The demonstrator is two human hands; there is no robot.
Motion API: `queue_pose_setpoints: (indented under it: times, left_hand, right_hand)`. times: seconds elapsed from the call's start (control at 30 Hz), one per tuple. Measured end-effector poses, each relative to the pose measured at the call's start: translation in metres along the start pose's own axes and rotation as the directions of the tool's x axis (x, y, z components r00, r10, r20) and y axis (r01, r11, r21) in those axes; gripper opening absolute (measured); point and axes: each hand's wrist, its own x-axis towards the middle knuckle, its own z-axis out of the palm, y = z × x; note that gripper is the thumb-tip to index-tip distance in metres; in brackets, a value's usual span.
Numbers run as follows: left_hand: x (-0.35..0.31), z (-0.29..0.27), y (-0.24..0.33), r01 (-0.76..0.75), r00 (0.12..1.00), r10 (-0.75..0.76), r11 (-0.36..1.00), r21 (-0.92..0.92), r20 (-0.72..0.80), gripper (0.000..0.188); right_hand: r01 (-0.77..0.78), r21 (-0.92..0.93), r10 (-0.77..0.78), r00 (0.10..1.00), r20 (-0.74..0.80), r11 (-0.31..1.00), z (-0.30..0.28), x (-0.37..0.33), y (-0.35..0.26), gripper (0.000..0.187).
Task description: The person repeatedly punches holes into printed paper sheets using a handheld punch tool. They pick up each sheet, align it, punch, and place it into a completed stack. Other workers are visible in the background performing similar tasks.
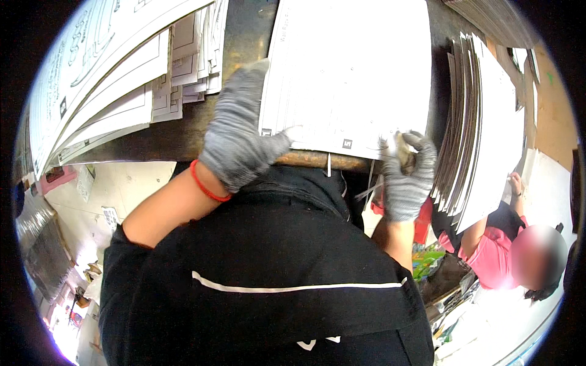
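A white printed sheet (351, 73), or a thin stack of them, lies on the dark table before me. My left hand (241, 125), in a grey knitted glove, rests along its left edge. The fingers stretch forward and the thumb lies over the near left corner. My right hand (410, 174), gloved alike, is at the near right corner with its fingers curled in. Something brownish shows between the thumb and fingers; whether it is a small object or the worn glove cannot be made out.
Tall piles of printed sheets (116, 91) stand at the left. Another fanned stack (482, 122) stands at the right, its near end past the table's worn front edge (311, 160). Beyond it at the right is a person in a pink top (491, 259).
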Motion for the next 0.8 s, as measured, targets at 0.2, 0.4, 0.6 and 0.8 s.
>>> queue_pose_setpoints:
  times: [0.2,0.4,0.6,0.8]
  left_hand:
    - [0.006,-0.032,0.027,0.488,0.872,-0.405,0.762,-0.426,0.275,0.055]
    - [0.005,-0.035,0.058,-0.087,0.990,0.111,0.966,-0.243,0.088,0.053]
    - [-0.011,-0.103,0.092,-0.082,0.976,0.106,0.988,-0.127,0.193,0.044]
    - [-0.005,-0.200,0.097,-0.095,0.583,-0.141,0.966,-0.240,-0.800,0.062]
  right_hand:
    - [-0.075,0.066,0.078,0.996,-0.047,0.995,-0.008,-0.010,0.024,0.025]
    - [0.020,0.115,-0.012,0.998,-0.065,0.993,-0.020,-0.018,0.036,0.037]
    - [0.207,0.520,-0.119,0.973,-0.198,0.829,-0.019,-0.012,0.017,0.048]
    - [0.161,0.549,-0.163,0.986,-0.045,0.821,-0.004,0.006,-0.016,0.043]
